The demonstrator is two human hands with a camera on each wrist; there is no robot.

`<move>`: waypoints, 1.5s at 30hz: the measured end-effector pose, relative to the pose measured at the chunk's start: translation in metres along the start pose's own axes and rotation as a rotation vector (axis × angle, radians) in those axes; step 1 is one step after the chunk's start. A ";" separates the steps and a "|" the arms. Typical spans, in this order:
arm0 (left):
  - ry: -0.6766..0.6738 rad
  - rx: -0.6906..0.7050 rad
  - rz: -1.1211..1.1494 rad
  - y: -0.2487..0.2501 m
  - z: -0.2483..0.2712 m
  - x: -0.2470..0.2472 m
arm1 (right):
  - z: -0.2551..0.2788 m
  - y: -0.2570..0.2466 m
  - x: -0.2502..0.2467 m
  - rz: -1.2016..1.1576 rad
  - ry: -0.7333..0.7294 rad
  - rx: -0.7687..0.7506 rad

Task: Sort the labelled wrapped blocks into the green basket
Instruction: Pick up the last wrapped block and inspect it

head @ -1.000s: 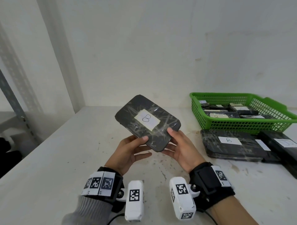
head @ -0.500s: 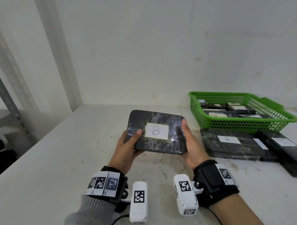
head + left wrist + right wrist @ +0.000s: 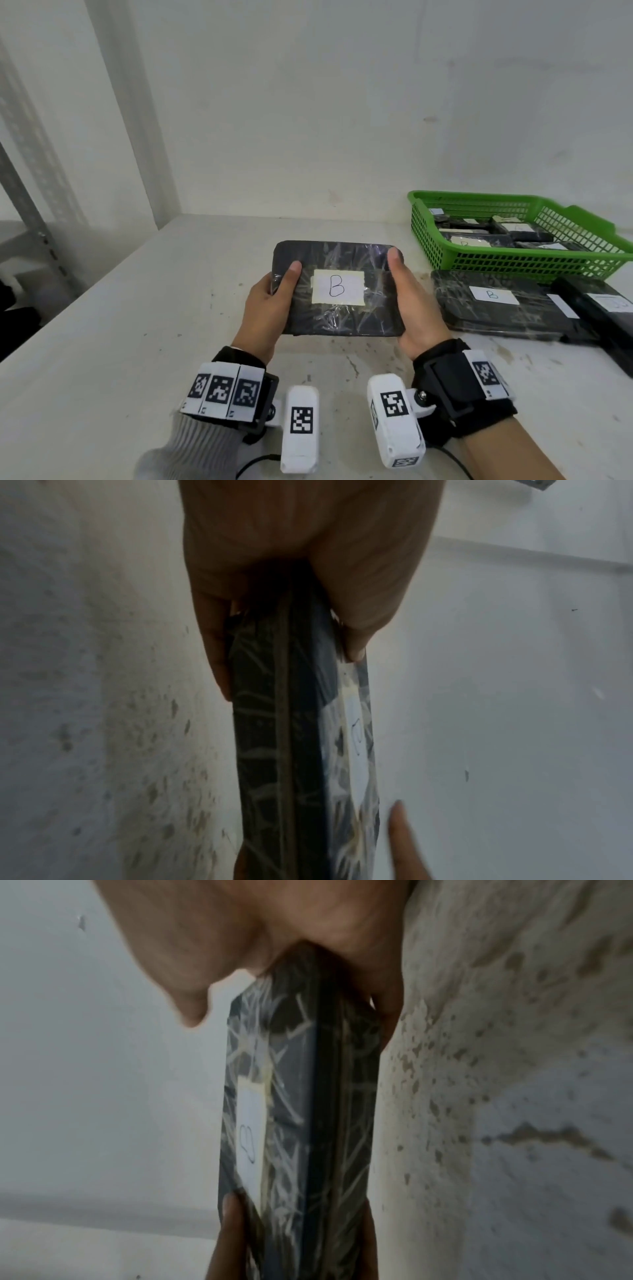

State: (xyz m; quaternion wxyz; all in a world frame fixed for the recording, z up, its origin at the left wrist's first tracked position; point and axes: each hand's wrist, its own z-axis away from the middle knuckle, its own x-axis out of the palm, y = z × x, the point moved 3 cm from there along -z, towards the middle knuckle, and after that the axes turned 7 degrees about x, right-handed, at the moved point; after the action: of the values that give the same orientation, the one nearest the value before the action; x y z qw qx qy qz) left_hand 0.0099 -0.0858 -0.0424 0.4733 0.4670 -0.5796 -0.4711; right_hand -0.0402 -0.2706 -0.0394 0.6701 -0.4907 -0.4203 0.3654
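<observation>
Both hands hold one wrapped block above the white table, level, label side up. The left hand grips the block's left short edge, thumb lying on the top face and fingers underneath; the left wrist view confirms the edge seated deep between thumb and fingers. The right hand grips the right short edge the same way, thumb along the top near the far corner, fingers under. The block is dark, covered in crinkled clear film, with a white label marked "B" in the middle of the top face (the letter reads upright from the head camera). The green basket stands to the right near the back wall and holds several smaller wrapped, labelled blocks. In front of the basket, on the table, lies a second block labelled "B", with further dark wrapped pieces beside it at the right edge; their labels are too blurred to read.
</observation>
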 end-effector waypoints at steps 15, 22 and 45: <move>-0.025 -0.070 0.027 0.000 0.003 0.002 | 0.009 -0.002 0.000 0.103 0.100 -0.138; -0.059 -0.002 0.045 0.000 0.003 0.000 | 0.008 -0.003 0.000 0.063 0.060 -0.098; -0.152 0.028 0.242 0.006 0.000 -0.008 | 0.001 -0.008 -0.006 -0.117 -0.177 -0.142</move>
State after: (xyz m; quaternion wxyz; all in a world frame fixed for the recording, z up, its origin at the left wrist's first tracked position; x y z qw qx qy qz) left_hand 0.0103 -0.0776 -0.0374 0.4749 0.3629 -0.6725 -0.4365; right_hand -0.0423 -0.2775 -0.0325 0.6141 -0.4774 -0.5304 0.3371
